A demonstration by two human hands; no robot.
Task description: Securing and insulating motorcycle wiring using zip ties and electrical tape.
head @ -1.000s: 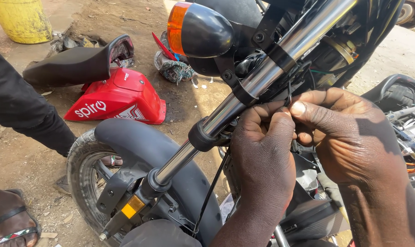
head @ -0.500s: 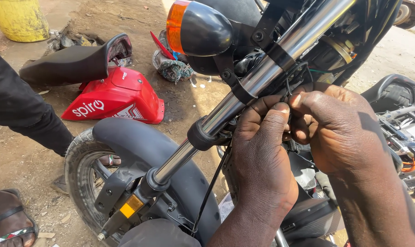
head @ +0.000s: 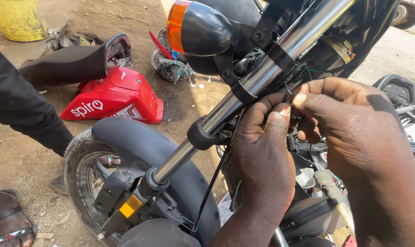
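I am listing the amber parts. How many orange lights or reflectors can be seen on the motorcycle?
2. One is the orange turn signal lens at the top, beside the fork tube. The other is the small reflector low on the fork, by the front wheel. Others may be hidden.

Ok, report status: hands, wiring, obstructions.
Both hands pinching at thin black wires behind the chrome fork tube: left hand, right hand. What the fingertips grip is hidden. Turn signal close above.

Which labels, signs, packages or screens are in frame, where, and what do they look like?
Red body panel: on the dirt left of the front wheel, beside the black seat; angular red shell with white lettering and a white-grey graphic.
Crumpled wrapper bundle: on the ground behind the orange turn signal; patterned, partly hidden.
No screens or signs show. Both hands, left hand and right hand, hold no labelled thing.
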